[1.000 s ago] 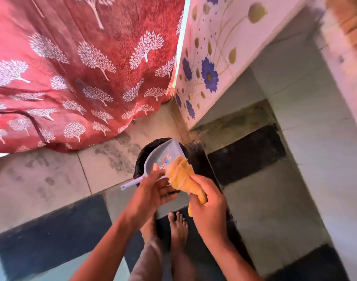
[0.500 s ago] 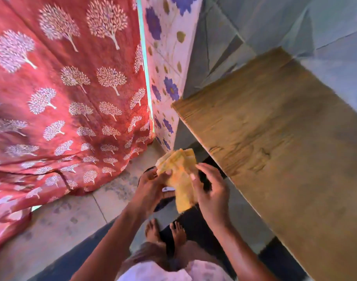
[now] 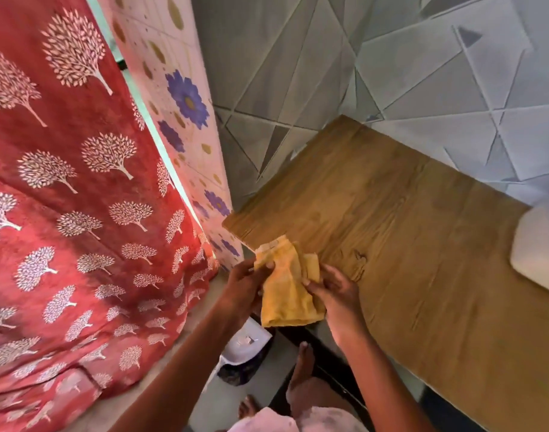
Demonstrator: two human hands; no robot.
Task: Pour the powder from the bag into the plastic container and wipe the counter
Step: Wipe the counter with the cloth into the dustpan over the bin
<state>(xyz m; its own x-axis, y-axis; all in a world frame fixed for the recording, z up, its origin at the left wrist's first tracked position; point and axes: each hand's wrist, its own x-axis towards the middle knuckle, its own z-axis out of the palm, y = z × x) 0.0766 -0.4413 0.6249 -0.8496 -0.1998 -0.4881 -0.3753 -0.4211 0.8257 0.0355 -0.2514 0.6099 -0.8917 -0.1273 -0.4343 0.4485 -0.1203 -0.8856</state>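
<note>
We hold the folded yellow-orange cleaning cloth (image 3: 287, 289) between both hands at the near left corner of the brown wood-grain counter (image 3: 407, 244): the left hand (image 3: 243, 293) pinches its upper edge with fingers curled onto the fabric, and the right hand (image 3: 337, 294) grips its right side, fingers wrapped around the fold. 1 second ago we stood bent over the floor, the left hand holding the grey plastic dustpan against the cloth above the dark bin; now the dustpan (image 3: 246, 341) lies below us on the black waste bin (image 3: 245, 366), out of our hands, and the view has swung up to the counter. By our reading, the sweepings have been tipped away and the cloth is being refolded for another pass, so the wiping step appears near its end. Neither the powder bag nor the plastic container can be seen; only a blurred white object (image 3: 538, 251) sits at the counter's right edge. The red tree-print curtain (image 3: 79, 198) hangs at left.
</note>
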